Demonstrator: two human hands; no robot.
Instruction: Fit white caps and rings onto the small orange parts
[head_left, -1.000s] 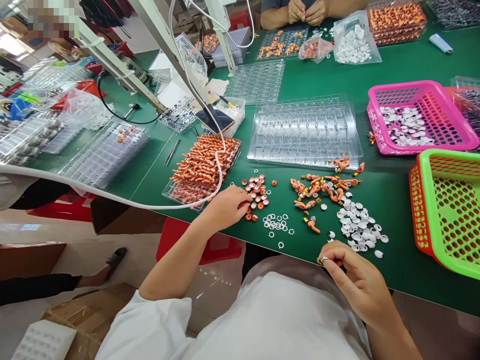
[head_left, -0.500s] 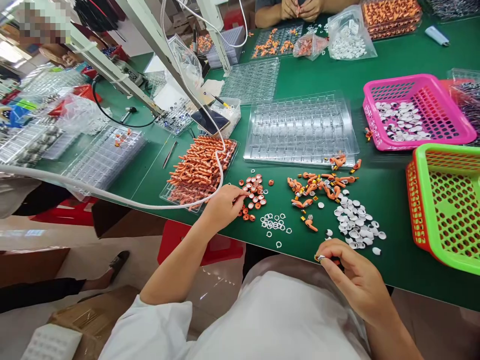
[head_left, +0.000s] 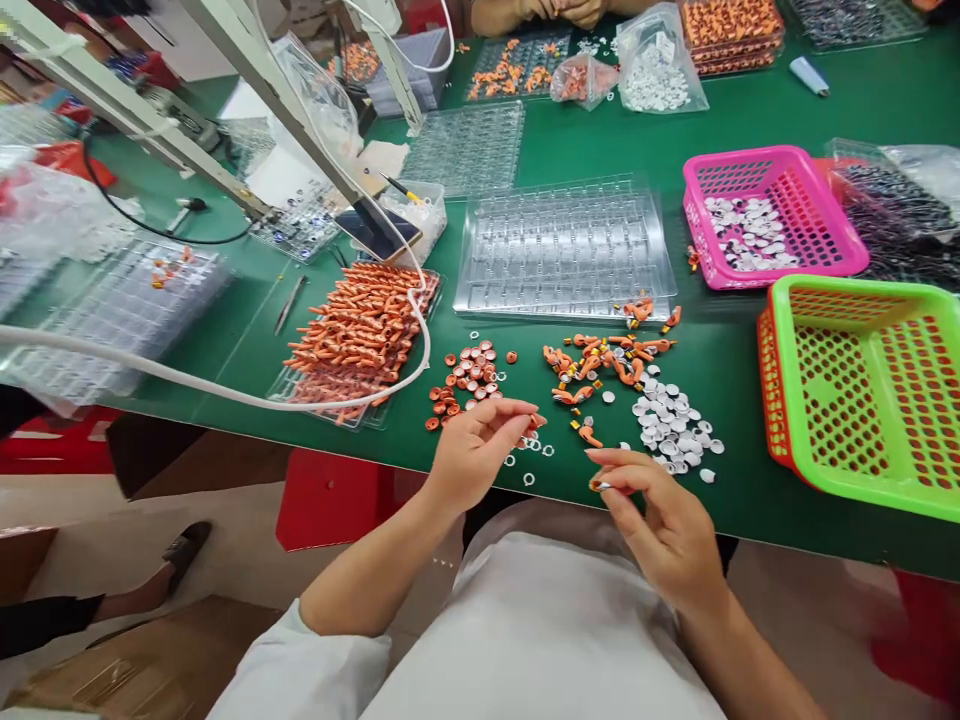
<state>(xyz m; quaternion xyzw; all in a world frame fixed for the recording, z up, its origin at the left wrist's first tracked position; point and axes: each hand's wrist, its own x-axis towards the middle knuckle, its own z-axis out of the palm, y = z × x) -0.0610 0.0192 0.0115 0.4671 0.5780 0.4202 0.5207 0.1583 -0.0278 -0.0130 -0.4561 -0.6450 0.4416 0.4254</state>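
My left hand (head_left: 476, 455) pinches a small orange cap (head_left: 535, 422) above the scattered white rings (head_left: 529, 478). Across from it, my right hand (head_left: 664, 525) is closed on a small part (head_left: 600, 486), of which only a white and orange-yellow end shows; the fingers hide the rest. Round orange caps (head_left: 471, 370), several with white insides, lie beyond my left hand. Orange handle-like pieces with yellow tabs (head_left: 589, 370) are heaped further right. Beside my right hand spreads a pile of white discs (head_left: 671, 420).
Left of the caps, orange pieces fill a clear tray (head_left: 360, 335), and a white cable (head_left: 187, 375) loops past it. Clear trays (head_left: 562, 250) lie behind. Pink (head_left: 772, 270) and green (head_left: 862, 480) baskets stand right. A co-worker's hands (head_left: 562, 10) are at the far side.
My left hand has left the orange cap pile and moved right, nearer my right hand, with an orange cap in its fingers. My right hand keeps its small part. The view has shifted rightward.
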